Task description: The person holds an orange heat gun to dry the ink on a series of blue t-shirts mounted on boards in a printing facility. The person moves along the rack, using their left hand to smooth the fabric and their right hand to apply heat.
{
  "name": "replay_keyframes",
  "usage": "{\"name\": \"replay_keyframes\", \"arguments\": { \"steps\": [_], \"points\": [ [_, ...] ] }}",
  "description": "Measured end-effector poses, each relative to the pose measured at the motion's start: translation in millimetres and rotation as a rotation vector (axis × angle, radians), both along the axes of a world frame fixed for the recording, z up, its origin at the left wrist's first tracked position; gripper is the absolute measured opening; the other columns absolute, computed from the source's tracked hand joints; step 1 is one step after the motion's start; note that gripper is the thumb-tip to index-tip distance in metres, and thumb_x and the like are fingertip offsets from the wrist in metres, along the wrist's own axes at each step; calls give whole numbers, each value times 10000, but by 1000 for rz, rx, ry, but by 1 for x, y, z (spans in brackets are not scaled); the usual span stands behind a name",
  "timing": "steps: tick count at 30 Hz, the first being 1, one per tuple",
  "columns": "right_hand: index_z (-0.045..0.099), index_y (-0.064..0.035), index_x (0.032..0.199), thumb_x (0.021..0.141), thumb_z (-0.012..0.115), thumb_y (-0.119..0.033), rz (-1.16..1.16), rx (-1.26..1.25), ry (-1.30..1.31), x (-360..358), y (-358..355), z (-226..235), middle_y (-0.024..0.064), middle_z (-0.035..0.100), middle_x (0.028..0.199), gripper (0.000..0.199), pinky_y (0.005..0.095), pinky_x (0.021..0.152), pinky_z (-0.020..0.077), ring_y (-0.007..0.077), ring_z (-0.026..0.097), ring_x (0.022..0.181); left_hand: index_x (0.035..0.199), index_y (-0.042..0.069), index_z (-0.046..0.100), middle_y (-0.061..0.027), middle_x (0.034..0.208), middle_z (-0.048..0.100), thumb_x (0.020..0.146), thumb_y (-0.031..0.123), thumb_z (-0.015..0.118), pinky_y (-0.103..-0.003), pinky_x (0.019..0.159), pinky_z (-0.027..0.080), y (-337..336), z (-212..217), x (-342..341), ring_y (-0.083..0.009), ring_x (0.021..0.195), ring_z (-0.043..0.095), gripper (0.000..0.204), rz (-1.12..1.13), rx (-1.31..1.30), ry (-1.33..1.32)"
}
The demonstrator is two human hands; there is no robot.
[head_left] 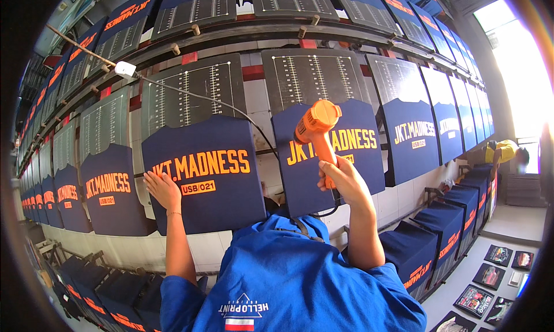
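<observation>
One heat gun (322, 137), grasped by right fingers (340, 170); left fingers (154, 181) extended, empty, over navy shirt (202, 173), contact unclear. Second shirt (303, 179), beneath right fingers, might scorch if heat dwells.

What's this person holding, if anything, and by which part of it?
An orange heat gun, held by its handle in the right grip. The left grip holds nothing.

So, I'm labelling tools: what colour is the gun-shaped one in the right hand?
The gun-shaped tool is orange, seen best in the head view.
</observation>
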State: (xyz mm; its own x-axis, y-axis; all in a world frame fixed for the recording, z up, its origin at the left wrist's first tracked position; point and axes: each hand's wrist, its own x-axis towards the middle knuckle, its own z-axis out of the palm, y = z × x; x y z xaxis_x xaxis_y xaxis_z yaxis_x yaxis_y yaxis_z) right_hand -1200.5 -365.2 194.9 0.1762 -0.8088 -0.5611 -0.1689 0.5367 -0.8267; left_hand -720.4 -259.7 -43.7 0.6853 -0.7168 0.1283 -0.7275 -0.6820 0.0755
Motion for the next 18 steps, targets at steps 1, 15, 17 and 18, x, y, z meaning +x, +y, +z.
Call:
{"name": "replay_keyframes", "arguments": {
  "steps": [1, 15, 17, 18],
  "points": [
    [564, -5, 1018, 972, 606, -268, 15, 8, -26, 0, -1, 1, 43, 589, 813, 270, 260, 584, 534, 123, 632, 646, 1524, -69, 245, -255, 1605, 213, 1068, 380, 264, -503, 1226, 140, -1, -1, -1, -400, 1500, 176, 640, 3, -2, 1],
    [567, 31, 975, 965, 603, -218, 55, 95, 107, -2, 28, 16, 58, 601, 804, 252, 257, 543, 533, 152, 672, 656, 1539, -65, 200, -239, 1623, 167, 1071, 362, 263, -487, 1236, 118, -9, 21, -75, -376, 1517, 128, 637, -106, -21, 95],
    [567, 33, 983, 965, 601, -214, 47, 106, 94, -4, 31, 18, 62, 602, 810, 250, 255, 546, 535, 152, 672, 659, 1541, -63, 193, -237, 1625, 161, 1068, 346, 281, -493, 1233, 119, -6, 17, -79, -376, 1517, 130, 632, -138, -19, 59],
    [567, 34, 989, 966, 600, -214, 38, 108, 93, -6, 32, 17, 63, 601, 811, 251, 254, 548, 536, 151, 672, 661, 1542, -63, 190, -237, 1626, 159, 1065, 343, 288, -492, 1233, 117, -5, 20, -83, -375, 1518, 128, 634, -155, -3, 70]
  ]
}}
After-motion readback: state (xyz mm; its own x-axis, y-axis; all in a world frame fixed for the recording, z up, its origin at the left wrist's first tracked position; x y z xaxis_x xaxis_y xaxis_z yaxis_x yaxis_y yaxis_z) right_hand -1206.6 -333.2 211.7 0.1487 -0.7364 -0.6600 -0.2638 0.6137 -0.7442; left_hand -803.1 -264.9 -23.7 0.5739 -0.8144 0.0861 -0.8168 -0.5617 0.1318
